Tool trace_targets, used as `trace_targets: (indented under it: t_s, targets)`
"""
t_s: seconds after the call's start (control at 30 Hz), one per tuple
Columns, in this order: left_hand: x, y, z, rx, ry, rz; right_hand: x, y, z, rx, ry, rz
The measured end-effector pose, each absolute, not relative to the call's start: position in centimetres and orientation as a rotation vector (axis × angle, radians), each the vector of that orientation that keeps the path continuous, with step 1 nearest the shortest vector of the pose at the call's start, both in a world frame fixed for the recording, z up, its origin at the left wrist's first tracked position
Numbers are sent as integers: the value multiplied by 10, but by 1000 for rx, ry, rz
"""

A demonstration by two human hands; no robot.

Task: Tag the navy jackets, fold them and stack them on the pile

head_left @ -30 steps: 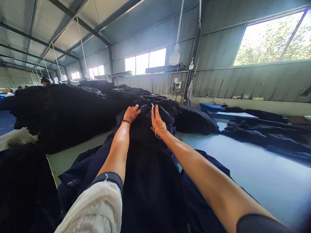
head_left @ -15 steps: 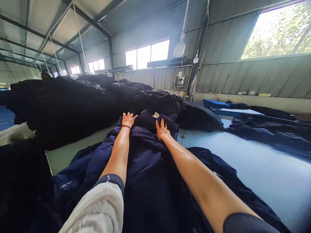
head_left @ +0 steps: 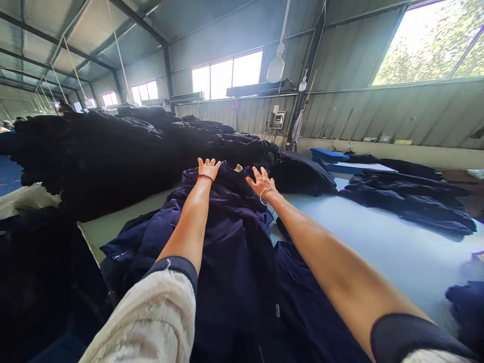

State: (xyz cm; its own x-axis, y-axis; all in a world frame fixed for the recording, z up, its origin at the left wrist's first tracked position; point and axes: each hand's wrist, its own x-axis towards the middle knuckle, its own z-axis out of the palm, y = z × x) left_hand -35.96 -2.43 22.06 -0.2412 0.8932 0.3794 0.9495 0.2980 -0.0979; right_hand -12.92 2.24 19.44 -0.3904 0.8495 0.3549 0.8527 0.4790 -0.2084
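You are holding both bare hands open, and neither one is pinching or closing on anything. Your left hand (head_left: pixel 208 169) is spreading its fingers wide at the top edge of one navy padded jacket (head_left: pixel 230 242), with the palm against the cloth. Your right hand (head_left: pixel 260 182) is splayed just beside the same edge, and the view does not settle whether its palm is touching. The jacket is lying between your hands and running back toward you beneath both forearms. One small tan label (head_left: pixel 238 168) is showing at its top, between your hands. One red cord bracelet (head_left: pixel 205 177) is circling your left wrist, and one metal bangle (head_left: pixel 267 195) your right. One long heap of dark garments (head_left: pixel 94 156) is rising to the left, and one lower pile of navy garments (head_left: pixel 408 201) is lying on the pale blue table (head_left: pixel 378 242) to the right.
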Motion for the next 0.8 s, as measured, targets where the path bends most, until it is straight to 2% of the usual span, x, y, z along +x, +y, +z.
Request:
trace_targets:
  t_s: [0.23, 0.4, 0.8]
  targets:
    - [-287, -33, 238, -1803, -2073, -183, -60, 2, 206, -1538, -2275, -58]
    - [-223, -42, 232, -1945, -1936, -131, 9, -14, 201, -1675, -2203, -47]
    - [-65, -57, 150, -2345, -1678, -4, 170, -61, 131, -2029, -2034, 110]
